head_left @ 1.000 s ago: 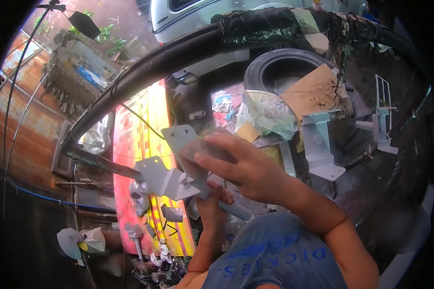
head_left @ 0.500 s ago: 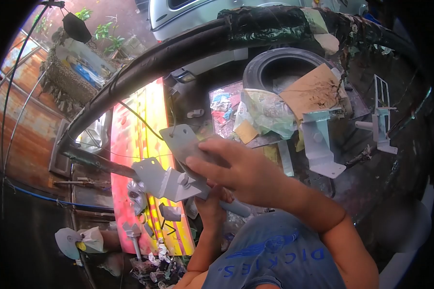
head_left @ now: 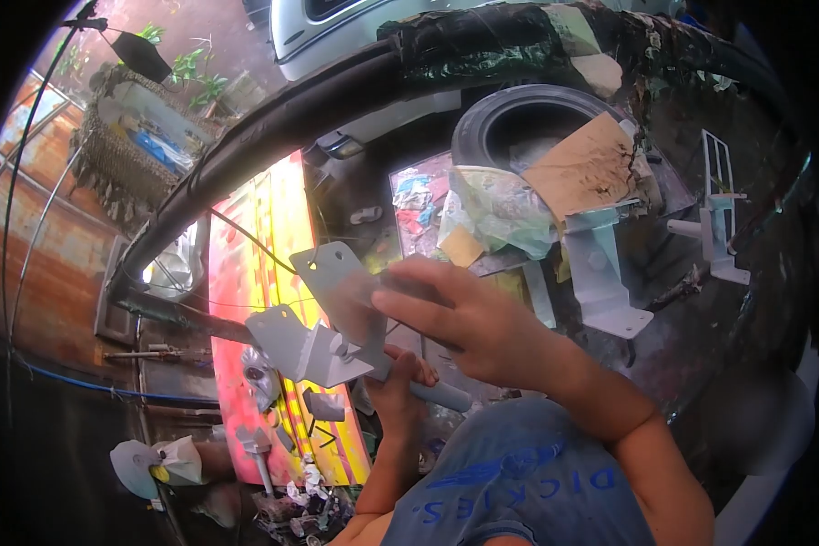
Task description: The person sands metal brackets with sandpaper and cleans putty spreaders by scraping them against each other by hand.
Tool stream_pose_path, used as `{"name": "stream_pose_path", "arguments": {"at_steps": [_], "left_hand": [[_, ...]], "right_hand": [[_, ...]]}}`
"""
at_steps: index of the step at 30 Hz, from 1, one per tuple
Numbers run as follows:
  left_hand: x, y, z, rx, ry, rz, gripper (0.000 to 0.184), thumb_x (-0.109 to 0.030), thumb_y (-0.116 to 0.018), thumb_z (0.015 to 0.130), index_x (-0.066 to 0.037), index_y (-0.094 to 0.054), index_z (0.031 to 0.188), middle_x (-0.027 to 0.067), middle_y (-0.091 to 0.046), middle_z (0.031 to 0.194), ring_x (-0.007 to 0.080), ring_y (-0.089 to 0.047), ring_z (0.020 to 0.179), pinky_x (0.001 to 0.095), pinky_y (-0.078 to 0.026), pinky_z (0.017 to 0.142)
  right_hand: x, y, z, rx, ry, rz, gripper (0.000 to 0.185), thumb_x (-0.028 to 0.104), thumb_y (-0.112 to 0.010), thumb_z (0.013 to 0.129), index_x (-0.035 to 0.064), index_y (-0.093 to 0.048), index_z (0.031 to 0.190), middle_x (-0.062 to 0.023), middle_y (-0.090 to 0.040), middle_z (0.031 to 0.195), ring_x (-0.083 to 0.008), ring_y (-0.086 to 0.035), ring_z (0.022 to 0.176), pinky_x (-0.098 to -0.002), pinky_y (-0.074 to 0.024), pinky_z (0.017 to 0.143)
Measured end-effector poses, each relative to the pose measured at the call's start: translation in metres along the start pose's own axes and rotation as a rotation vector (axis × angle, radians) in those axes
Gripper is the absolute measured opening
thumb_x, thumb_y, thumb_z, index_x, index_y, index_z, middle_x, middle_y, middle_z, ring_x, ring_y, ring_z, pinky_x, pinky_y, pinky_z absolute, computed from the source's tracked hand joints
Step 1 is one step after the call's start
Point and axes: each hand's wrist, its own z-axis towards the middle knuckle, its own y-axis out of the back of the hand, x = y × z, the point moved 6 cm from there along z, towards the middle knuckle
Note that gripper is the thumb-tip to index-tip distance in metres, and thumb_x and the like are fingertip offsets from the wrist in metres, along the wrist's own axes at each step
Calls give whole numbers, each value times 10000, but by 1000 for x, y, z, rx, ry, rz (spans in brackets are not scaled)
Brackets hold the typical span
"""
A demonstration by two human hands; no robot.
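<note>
A matte grey metal bracket is held aslant, its plates holed near the corners; a round bar, apparently part of it, points lower right.

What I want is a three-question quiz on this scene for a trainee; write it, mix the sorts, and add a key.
1. Multiple choice: which colors stand out on the bright panel?
A) Green and black
B) Pink and yellow
C) Blue and white
2. True or false: neither hand touches the metal bracket.
3. Short answer: as seen in this view, how does the cardboard sit relative to the tire?

Key:
1. B.
2. False; the left hand grips it.
3. In front of it, hiding part of it.
</note>
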Motion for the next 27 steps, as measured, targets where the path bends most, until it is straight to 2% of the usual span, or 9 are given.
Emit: {"name": "stream_pose_path", "arguments": {"at_steps": [2,6,9,12,15,18,21,24,27], "left_hand": [[-1,1,0,2,9,5,106,11,-600,862,-28,-503,882,72,-465,614,206,-517,486,375,-496,533],[-1,2,0,-7,1,22,88,25,-582,849,-27,-512,867,74,-468,608,210,-527,493,373,-499,541],[2,6,1,22,-10,77,145,-105,-669,925,-84,-528,949,35,-451,608,164,-490,487,343,-469,533],[0,4,0,-33,-28,25,95,0,-612,873,-28,-521,871,78,-490,614,208,-524,496,367,-495,539],[-7,-1,-2,-63,-93,91,121,-51,-665,894,-30,-546,903,67,-526,659,191,-534,518,370,-501,545],[19,35,5,-95,-46,211,197,-111,-698,911,-7,-607,1051,80,-645,852,211,-651,705,386,-559,673],[11,25,2,-163,-185,206,356,-183,-687,936,-3,-608,1233,85,-677,1116,218,-681,981,374,-562,856],[-16,-1,-6,-34,-190,509,421,-229,-644,965,-13,-583,1322,99,-647,1267,227,-633,1150,349,-527,957],[-2,12,3,63,-103,355,403,-277,-575,1009,-41,-510,1330,106,-566,1302,258,-564,1218,392,-496,995]], "right_hand": [[-1,0,9,-17,30,-52,678,86,-755,781,158,-523,1414,-185,-510,1331,-389,-604,1120,-428,-537,910],[-3,-1,16,58,-53,-74,614,119,-724,815,122,-548,1404,-191,-557,1319,-392,-595,1160,-414,-512,946],[1,-3,20,92,-88,-66,658,138,-749,794,122,-533,1416,-181,-572,1293,-387,-607,1134,-415,-524,920],[5,-6,21,110,-123,-68,693,142,-761,781,124,-517,1430,-179,-578,1276,-386,-613,1118,-417,-531,908],[11,-11,19,110,-129,-99,706,131,-757,780,126,-505,1440,-192,-573,1270,-390,-611,1118,-419,-531,910],[19,-18,11,88,-88,-142,678,102,-729,803,127,-505,1442,-210,-550,1288,-400,-599,1135,-426,-528,919],[25,-23,-2,78,-49,-110,633,76,-698,829,129,-517,1433,-221,-523,1317,-417,-581,1168,-439,-521,942],[33,-27,-14,80,-25,-95,593,56,-674,843,129,-537,1416,-219,-508,1342,-432,-561,1209,-448,-512,976],[38,-20,-25,90,17,-129,583,76,-659,855,141,-528,1419,-214,-518,1328,-427,-559,1218,-456,-503,992]]}}
